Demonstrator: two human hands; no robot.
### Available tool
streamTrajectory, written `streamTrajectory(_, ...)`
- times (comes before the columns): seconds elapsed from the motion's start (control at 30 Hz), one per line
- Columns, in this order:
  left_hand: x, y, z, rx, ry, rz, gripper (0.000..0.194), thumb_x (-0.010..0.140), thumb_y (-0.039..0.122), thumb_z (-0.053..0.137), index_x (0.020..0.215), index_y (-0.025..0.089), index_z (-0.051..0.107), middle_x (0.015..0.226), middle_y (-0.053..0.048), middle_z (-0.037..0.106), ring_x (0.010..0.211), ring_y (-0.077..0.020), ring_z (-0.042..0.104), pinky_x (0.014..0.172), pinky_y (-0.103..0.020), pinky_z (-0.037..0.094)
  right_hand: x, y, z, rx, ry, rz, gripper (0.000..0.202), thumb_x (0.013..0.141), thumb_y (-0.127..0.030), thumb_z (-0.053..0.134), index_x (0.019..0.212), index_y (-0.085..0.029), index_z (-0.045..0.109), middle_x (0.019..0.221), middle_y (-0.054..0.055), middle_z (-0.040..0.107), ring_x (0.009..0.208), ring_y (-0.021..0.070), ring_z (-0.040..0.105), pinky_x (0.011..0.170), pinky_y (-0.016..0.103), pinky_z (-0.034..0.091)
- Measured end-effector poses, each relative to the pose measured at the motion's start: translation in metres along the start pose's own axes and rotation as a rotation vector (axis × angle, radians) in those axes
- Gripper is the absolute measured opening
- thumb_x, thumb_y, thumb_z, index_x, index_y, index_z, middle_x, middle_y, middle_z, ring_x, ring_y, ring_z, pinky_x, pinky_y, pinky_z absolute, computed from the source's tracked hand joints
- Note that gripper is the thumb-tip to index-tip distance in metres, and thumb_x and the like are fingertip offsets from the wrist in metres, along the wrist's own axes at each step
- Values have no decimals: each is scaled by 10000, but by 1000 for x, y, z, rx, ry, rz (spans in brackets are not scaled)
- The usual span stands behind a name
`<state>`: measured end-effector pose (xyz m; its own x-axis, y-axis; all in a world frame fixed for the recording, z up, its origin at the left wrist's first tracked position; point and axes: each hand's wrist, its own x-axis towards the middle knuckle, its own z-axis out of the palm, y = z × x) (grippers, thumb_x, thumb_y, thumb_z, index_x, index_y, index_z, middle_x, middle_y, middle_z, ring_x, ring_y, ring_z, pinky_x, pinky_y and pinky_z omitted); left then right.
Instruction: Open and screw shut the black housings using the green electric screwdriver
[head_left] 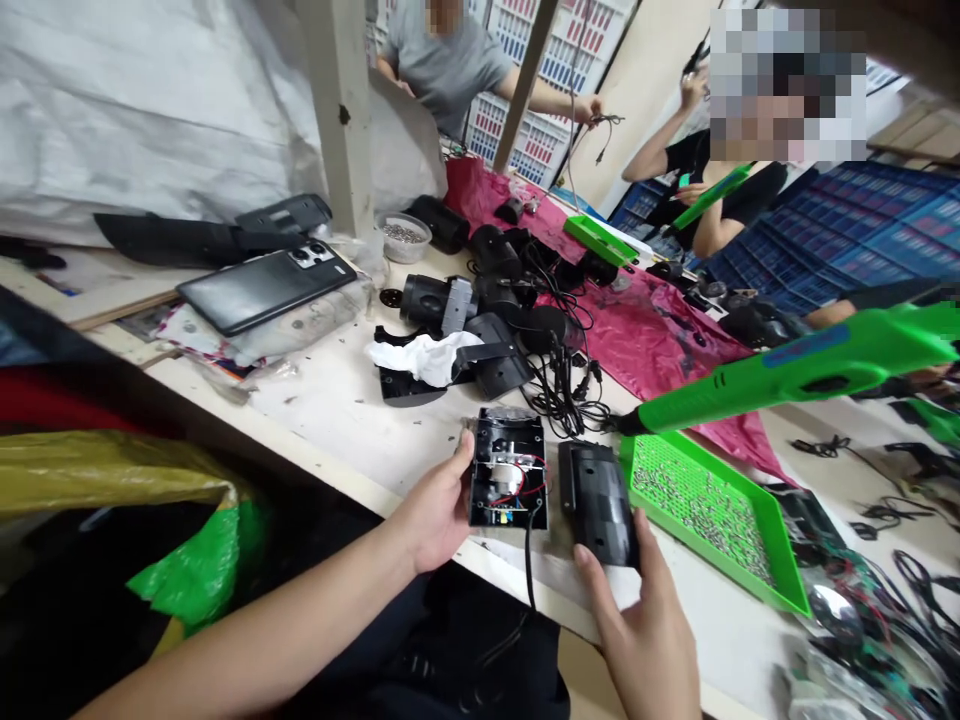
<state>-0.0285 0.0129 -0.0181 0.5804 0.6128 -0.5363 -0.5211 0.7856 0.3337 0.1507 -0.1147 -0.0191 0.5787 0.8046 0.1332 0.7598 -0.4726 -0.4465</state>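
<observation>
My left hand [442, 505] holds an open black housing [508, 470] by its left side, near the table's front edge. Inside the housing are a pale part, red wires and a small board, and a black cable hangs down from it. Just to the right, my right hand [637, 600] has its thumb and fingers around the lower end of a black curved cover [598, 503]. The two black pieces are apart. Beside the cover lies a green tray [787, 570] with many small screws. A green electric screwdriver [772, 370] extends above the tray, its dark tip pointing left.
Black housings [491, 250] and tangled cables [566, 395] lie behind my hands, with a white cloth [427, 358]. A phone [266, 285] rests at the left. Circuit boards [855, 600] and wires are at the right. Two people [446, 60] are across the table, beside a post [341, 120].
</observation>
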Motion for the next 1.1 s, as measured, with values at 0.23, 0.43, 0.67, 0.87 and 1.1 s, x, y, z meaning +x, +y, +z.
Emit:
streamTrajectory(0.23, -3, -3, 3, -51, 21, 68, 468, 953, 485, 430, 1140, 113, 645, 963, -115, 734, 904, -229, 683, 817, -340, 515, -16, -19, -10, 160, 120, -85, 801, 793, -653, 542, 1427, -182, 407, 1416, 155, 496, 1299, 389, 464, 1002, 571, 428)
streamTrajectory(0.43, -2, -8, 1, -83, -15, 112, 441, 938, 493, 466, 1124, 142, 658, 1020, -98, 735, 1004, -241, 660, 906, -361, 487, -24, -46, -10, 318, 251, -123, 810, 789, -554, 629, 1461, -191, 359, 1412, 182, 490, 1272, 415, 486, 1031, 666, 351)
streamTrajectory(0.67, 0, -19, 1, -38, -76, 223, 485, 905, 544, 501, 1151, 153, 648, 1038, -108, 728, 996, -257, 648, 848, -361, 492, -16, -68, 4, 125, 279, -432, 720, 856, -460, 595, 1469, -184, 337, 1380, 182, 523, 1211, 371, 558, 927, 556, 509)
streamTrajectory(0.87, 0, -22, 1, -74, -130, 287, 465, 855, 542, 592, 1099, 155, 676, 1068, -105, 717, 1102, -280, 604, 934, -384, 457, -13, -72, 20, 88, 217, -486, 762, 862, -505, 580, 1485, -178, 289, 1414, 197, 484, 1255, 374, 519, 945, 569, 493)
streamTrajectory(1.1, -1, -20, 1, -80, -150, 294, 429, 857, 528, 597, 1064, 166, 700, 1095, -105, 713, 1170, -289, 570, 1011, -405, 405, -14, -72, 27, 69, 160, -431, 747, 865, -505, 570, 1482, -191, 290, 1425, 184, 478, 1267, 379, 507, 926, 564, 513)
